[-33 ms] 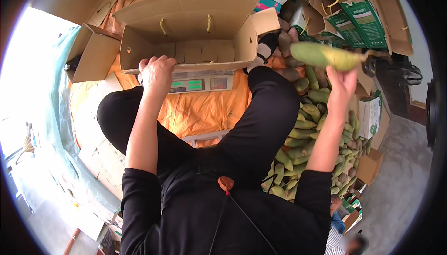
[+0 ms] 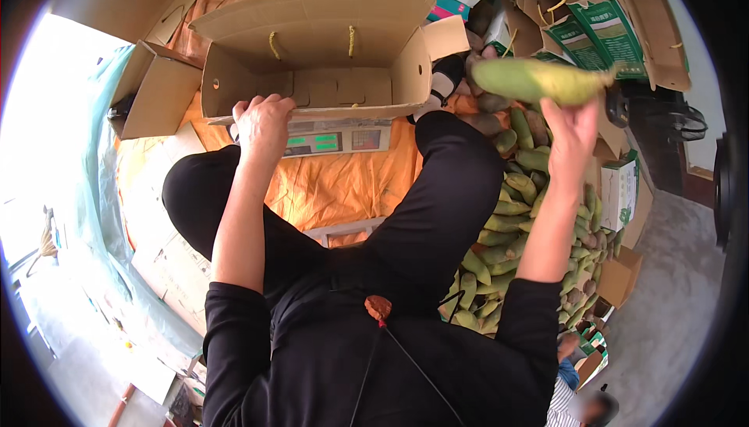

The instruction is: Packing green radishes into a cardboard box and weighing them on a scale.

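A long green radish [image 2: 538,82], pale yellow-green toward its tapered right end, is up in the air at the right, slightly blurred. My right hand [image 2: 573,123] grips it from below, thumb on the near side. An open cardboard carton [image 2: 312,14] with two yellow cord handles stands in front of me, its visible inside bare. Over the carton's near rim curl the fingers of my left hand [image 2: 264,119]. Beneath the carton is a scale [image 2: 339,140] with lit green displays. A heap of green radishes [image 2: 507,224] lies to my right, below my right forearm.
Several upright cartons [image 2: 608,29] with yellow cords crowd the far right. Another open carton [image 2: 156,92] stands at the left. An orange sheet [image 2: 312,193] covers the floor between my crossed legs. Another person [image 2: 573,396] is at the lower right.
My right hand has shifted the green radish slightly left and farther from me. My left hand stays on the carton's rim.
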Available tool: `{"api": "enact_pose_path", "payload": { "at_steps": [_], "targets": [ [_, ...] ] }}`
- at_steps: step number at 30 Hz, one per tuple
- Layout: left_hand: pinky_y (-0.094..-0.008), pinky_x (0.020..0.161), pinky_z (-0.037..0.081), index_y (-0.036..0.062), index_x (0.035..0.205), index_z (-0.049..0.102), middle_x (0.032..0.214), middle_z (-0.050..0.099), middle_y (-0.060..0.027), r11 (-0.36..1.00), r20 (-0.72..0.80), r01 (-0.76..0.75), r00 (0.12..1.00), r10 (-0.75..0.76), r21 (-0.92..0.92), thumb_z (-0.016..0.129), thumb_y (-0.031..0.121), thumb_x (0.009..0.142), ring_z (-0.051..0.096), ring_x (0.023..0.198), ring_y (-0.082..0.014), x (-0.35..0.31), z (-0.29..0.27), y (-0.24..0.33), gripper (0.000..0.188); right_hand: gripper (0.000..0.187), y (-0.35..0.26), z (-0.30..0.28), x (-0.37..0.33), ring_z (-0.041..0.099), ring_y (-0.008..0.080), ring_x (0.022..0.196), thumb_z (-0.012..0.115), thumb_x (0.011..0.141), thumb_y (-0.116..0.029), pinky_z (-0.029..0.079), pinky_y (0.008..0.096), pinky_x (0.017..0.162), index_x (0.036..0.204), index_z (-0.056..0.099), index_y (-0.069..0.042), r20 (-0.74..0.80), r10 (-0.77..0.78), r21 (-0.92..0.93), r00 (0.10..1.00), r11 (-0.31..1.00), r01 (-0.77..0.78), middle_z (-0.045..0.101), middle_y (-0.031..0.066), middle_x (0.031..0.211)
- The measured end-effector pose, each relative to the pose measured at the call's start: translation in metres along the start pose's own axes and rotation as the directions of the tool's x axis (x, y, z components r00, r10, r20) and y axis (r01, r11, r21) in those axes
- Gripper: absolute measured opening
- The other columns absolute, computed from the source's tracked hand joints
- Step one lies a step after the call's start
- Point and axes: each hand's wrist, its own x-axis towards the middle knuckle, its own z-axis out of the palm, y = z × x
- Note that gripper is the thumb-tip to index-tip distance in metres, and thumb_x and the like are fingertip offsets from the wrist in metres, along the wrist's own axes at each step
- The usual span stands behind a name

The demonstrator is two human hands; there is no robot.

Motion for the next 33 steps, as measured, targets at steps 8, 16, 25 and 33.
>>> {"api": "enact_pose_path", "payload": {
  "at_steps": [8, 16, 25, 33],
  "targets": [
    [-0.0434, 0.084, 0.039, 0.0157, 0.090, 0.067, 0.088, 0.062, -0.0009, 1.000, 0.057, 0.008, 0.998, -0.009, 0.023, 0.064, 0.012, 0.078, 0.058, 0.095, -0.0226, 0.002, -0.006, 0.010, 0.013, 0.045, 0.033, 0.154, 0.048, 0.062, 0.0250, 0.098, 0.074, 0.072, -0.016, 0.047, 0.0365, 0.087, 0.112, 0.056, -0.006, 0.596, -0.184, -0.405, 0.782, 0.772, 0.490, 0.064, 0.0105, 0.104],
    [-0.0463, 0.086, 0.040, 0.0152, 0.092, 0.065, 0.092, 0.063, -0.0016, 0.992, 0.131, 0.029, 0.990, -0.045, 0.122, 0.063, 0.012, 0.080, 0.058, 0.095, -0.0239, 0.002, -0.008, 0.012, 0.013, 0.023, 0.109, 0.225, 0.021, 0.065, 0.0252, 0.096, 0.058, 0.082, -0.015, 0.046, 0.0448, 0.083, 0.103, 0.064, -0.011, 0.668, 0.513, -0.743, 0.538, 0.496, 0.450, 0.067, 0.0097, 0.100],
    [-0.0416, 0.083, 0.039, 0.0140, 0.093, 0.065, 0.090, 0.063, -0.0014, 0.993, 0.127, 0.028, 0.991, -0.042, 0.114, 0.065, 0.009, 0.077, 0.058, 0.092, -0.0236, 0.005, -0.013, 0.017, 0.017, 0.030, 0.048, 0.113, 0.059, 0.065, 0.0178, 0.078, 0.069, 0.080, -0.022, 0.050, 0.0293, 0.071, 0.103, 0.064, -0.004, 0.601, 0.121, -0.343, 0.790, 0.932, 0.118, 0.068, 0.0101, 0.085],
    [-0.0394, 0.083, 0.039, 0.0143, 0.091, 0.066, 0.089, 0.063, -0.0007, 0.993, 0.088, 0.019, 0.996, -0.030, 0.120, 0.066, 0.007, 0.075, 0.058, 0.092, -0.0235, 0.004, -0.005, 0.014, 0.017, 0.018, 0.167, -0.083, -0.020, 0.057, 0.0112, 0.065, 0.065, 0.084, -0.017, 0.042, 0.0252, 0.050, 0.094, 0.064, -0.002, -0.386, 0.605, 0.002, 0.696, 0.755, -0.655, 0.061, 0.0031, 0.077]
  ]
}}
